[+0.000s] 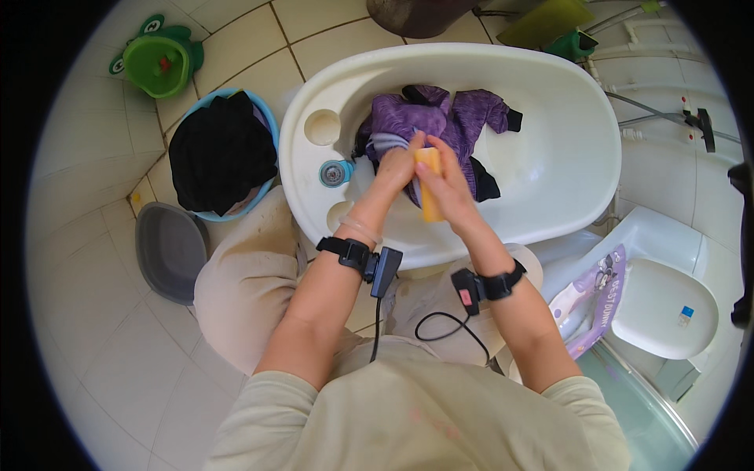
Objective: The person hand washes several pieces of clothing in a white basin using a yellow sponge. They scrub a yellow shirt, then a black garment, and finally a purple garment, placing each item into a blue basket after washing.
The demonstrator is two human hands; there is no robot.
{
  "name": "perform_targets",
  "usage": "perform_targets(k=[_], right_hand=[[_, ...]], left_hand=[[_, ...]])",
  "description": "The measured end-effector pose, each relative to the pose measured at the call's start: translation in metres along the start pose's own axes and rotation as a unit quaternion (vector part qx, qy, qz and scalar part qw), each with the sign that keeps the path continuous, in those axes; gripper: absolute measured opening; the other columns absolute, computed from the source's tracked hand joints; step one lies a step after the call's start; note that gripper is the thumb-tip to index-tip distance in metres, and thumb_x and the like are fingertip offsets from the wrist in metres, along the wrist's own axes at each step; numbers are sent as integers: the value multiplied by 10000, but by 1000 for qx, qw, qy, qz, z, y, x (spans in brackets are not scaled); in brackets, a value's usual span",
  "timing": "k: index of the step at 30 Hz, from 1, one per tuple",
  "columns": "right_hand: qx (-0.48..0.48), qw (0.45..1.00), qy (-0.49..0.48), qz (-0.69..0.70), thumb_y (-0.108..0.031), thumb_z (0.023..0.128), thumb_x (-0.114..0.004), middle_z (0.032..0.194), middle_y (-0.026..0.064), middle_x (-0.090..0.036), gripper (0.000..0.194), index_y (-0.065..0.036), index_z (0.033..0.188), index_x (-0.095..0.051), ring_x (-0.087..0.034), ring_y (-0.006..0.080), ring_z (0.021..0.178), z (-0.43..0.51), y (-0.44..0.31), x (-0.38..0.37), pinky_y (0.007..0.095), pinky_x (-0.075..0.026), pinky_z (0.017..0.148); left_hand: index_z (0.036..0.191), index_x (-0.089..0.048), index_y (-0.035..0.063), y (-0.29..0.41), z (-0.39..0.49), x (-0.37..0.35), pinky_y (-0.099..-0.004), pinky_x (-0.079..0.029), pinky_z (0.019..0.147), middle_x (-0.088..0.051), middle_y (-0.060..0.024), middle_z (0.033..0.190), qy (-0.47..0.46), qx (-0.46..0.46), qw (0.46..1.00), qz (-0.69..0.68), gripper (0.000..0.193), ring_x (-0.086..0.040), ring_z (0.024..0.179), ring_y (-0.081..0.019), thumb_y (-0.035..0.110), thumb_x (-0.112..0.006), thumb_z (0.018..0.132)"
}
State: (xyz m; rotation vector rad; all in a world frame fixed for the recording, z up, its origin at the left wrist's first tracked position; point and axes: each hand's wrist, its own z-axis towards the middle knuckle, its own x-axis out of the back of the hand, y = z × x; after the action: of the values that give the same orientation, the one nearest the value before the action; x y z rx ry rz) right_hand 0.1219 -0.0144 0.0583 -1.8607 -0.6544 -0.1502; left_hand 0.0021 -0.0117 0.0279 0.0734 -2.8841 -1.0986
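A purple garment with black cuffs lies bunched in a white plastic baby bathtub. My right hand is closed around a yellow bar of soap, held over the garment. My left hand grips part of the cloth beside the soap, near a striped light and purple section. Both hands are close together, and the fingers partly hide the cloth between them. Black straps with small devices are on both wrists.
A blue basin heaped with black cloth stands left of the tub. Beyond it is a green frog-shaped potty; nearer is a grey basin. A toilet with a white lid stands at right. Pipes and a hose line the right wall.
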Motion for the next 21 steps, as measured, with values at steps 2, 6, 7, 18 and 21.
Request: perform_targets(k=[2, 6, 7, 18, 21], right_hand=[[-47, 981, 47, 185, -323, 904, -619, 1065, 52, -564, 589, -138, 1412, -386, -568, 152, 904, -16, -10, 19, 291, -487, 773], [-22, 936, 8, 351, -326, 912, -620, 985, 12, -514, 646, -128, 1446, -315, -532, 88, 854, -64, -21, 44, 219, -470, 692], [-22, 941, -26, 338, -335, 908, -625, 990, 13, -513, 666, -128, 1453, -302, -532, 88, 854, -70, -19, 45, 217, -469, 684], [247, 891, 34, -380, -394, 845, -629, 1048, 202, -552, 578, -214, 1370, -465, -513, 406, 1014, 5, -36, -22, 481, -449, 835], [175, 923, 67, -337, -402, 857, -603, 1059, 204, -566, 520, -187, 1321, -509, -532, 409, 996, 21, -38, -24, 496, -452, 817]], left_hand=[[1073, -661, 24, 5, 2, 1, -434, -434, 964, -634, -209, 1122, 80, -169, 981, 39, 539, -573, 1109, -351, 526, -537, 921], [1105, -639, 32, -1, 13, 7, -435, -434, 982, -641, -182, 1125, 25, -195, 884, -424, 510, -569, 1114, -350, 498, -546, 920], [1144, -624, 39, -4, 17, 5, -434, -433, 994, -643, -167, 1139, -79, -132, 778, -609, 512, -566, 1128, -340, 494, -541, 923], [1397, -430, 86, -63, -11, -22, -416, -390, 1062, -539, -91, 1338, -258, -62, 713, -649, 576, -506, 1234, -275, 504, -375, 1004], [1390, -443, 99, -54, -4, -14, -428, -380, 1075, -532, -66, 1361, -259, -29, 731, -631, 548, -484, 1275, -242, 484, -397, 1002]])
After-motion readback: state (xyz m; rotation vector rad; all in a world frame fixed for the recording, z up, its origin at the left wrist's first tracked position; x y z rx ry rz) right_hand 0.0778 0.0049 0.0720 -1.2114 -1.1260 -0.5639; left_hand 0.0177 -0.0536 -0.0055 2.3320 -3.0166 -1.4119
